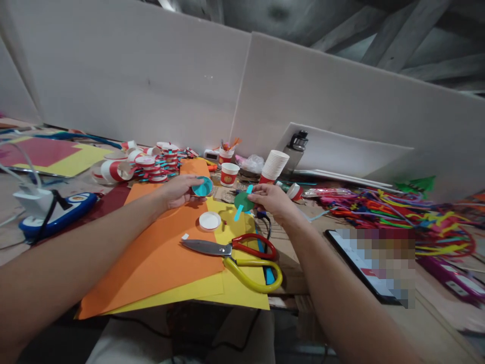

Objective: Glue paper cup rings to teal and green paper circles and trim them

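My left hand is closed on a short round piece with a blue face, perhaps a cut paper cup; its far side is hidden. Between the fingertips of my right hand is a green paper disc with light blue strips sticking out at two edges. The two pieces are held apart, above the paper sheets. Below them a white paper disc lies flat. Nearer to me are large scissors with one red and one yellow handle, blades pointing left.
Orange sheets and yellow sheets cover the table's middle. Behind stand a paper cup, stacked cups and a bottle. Red-and-white cup pieces pile up left. A phone and pipe cleaners lie right.
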`<act>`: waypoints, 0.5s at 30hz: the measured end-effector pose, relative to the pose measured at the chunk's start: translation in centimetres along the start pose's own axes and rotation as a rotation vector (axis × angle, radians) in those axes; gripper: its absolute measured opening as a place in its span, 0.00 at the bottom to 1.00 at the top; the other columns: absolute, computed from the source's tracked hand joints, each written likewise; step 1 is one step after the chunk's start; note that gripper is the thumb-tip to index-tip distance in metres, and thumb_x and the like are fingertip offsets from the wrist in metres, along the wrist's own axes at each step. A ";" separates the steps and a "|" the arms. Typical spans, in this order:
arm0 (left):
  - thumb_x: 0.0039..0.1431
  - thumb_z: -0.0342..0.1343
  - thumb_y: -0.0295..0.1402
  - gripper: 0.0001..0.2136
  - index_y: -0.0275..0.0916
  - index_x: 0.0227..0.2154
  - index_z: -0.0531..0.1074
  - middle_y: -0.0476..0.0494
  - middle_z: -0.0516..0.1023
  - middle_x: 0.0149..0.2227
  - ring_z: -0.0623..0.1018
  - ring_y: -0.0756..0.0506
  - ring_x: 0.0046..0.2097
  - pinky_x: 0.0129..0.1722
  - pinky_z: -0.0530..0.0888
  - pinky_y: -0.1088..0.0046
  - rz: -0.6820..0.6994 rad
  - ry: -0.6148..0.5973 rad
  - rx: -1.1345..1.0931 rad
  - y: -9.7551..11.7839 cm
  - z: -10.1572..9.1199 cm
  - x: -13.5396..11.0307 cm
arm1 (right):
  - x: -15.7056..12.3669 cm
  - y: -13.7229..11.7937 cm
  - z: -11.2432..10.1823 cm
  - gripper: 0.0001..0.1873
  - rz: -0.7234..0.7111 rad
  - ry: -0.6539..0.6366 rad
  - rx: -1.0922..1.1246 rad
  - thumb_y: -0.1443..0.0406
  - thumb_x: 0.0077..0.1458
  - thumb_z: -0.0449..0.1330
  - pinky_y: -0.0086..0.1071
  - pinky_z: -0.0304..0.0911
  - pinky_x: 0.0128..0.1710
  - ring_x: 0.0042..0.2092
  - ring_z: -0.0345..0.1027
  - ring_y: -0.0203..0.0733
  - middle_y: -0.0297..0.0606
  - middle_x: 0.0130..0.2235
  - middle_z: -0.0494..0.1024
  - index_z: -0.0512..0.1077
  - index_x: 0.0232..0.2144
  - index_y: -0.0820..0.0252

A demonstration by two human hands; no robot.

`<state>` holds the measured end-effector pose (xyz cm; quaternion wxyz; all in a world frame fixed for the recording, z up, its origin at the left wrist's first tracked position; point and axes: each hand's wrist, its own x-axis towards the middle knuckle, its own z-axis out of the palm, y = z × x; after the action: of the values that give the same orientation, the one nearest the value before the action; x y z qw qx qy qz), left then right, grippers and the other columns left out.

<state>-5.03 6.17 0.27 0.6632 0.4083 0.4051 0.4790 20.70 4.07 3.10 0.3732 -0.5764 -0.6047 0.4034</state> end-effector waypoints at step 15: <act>0.61 0.48 0.29 0.10 0.30 0.30 0.73 0.35 0.79 0.29 0.79 0.43 0.30 0.28 0.80 0.63 -0.073 0.050 -0.122 0.1 1.3 -0.2 | 0.9 1.5 -0.6 0.16 -0.019 0.135 -0.922 0.57 0.51 0.61 0.35 0.62 0.42 0.45 0.71 0.52 0.55 0.42 0.77 0.76 0.33 0.66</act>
<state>-3.87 5.82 0.84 0.6934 0.3399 0.4061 0.4887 21.79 5.00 1.97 0.1202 -0.7016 -0.7005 0.0505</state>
